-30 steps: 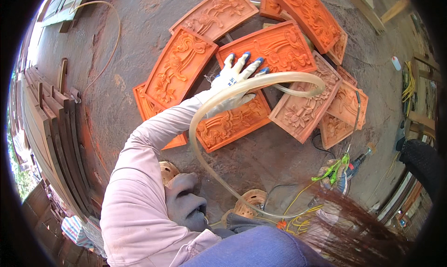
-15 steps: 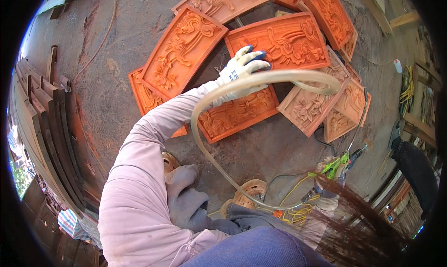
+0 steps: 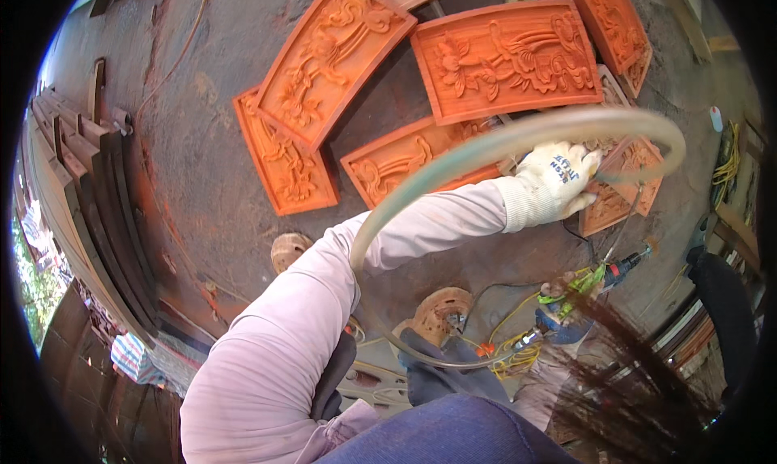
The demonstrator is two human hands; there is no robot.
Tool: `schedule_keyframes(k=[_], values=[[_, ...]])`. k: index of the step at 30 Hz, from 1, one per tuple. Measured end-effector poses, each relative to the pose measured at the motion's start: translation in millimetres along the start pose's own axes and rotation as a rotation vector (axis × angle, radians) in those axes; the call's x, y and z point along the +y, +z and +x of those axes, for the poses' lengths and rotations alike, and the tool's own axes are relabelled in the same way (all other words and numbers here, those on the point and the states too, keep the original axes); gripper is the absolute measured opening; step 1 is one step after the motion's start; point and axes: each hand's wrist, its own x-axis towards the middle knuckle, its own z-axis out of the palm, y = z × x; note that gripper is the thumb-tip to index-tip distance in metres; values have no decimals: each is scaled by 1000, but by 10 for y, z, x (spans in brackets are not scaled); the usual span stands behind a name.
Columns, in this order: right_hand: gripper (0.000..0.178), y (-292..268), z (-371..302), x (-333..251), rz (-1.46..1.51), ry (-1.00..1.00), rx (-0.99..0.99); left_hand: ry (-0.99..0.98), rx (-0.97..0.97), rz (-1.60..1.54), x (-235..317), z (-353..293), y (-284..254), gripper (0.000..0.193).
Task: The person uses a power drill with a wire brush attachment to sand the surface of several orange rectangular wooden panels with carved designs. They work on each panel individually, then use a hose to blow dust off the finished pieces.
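My left hand [image 3: 558, 179], in a white knitted glove, curls its fingers at a pale carved wooden panel [image 3: 634, 158] in the pile on the right. The hand and a blurred clear hose [image 3: 502, 136] hide much of that panel. Low on the right, my right hand [image 3: 565, 317] is wrapped round a green air blow gun [image 3: 584, 283] with a long thin nozzle; the hose joins it at a metal coupling. Beyond my left arm lie orange-stained carved panels: one wide panel [image 3: 508, 63], one slanting panel [image 3: 332, 59] and one partly covered panel [image 3: 405, 160].
A power tool with a round brush [image 3: 627, 263] lies on the dark floor near the blow gun. Yellow cord [image 3: 518, 363] is coiled by my feet. Long boards [image 3: 89, 197] are stacked at the left. My sandals [image 3: 445, 310] stand just below the panels.
My left hand has moved right and nearer, from the wide orange panel to the pale panels, and its fingers have curled in. The hose loop has swung right. My view has shifted slightly.
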Motion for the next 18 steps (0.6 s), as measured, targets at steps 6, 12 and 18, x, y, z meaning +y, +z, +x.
schedule_keyframes(k=[6,12,18], values=[[49,408,-433,116,104,-128,159,-223,112,-298,157,-923,-414,14],[53,627,-849,361,232,172,-243,-502,761,-1233,660,-1494,-1554,38],[46,1038,-1538,390,-83,221,145,-576,677,-1169,1841,-1764,-2134,44]])
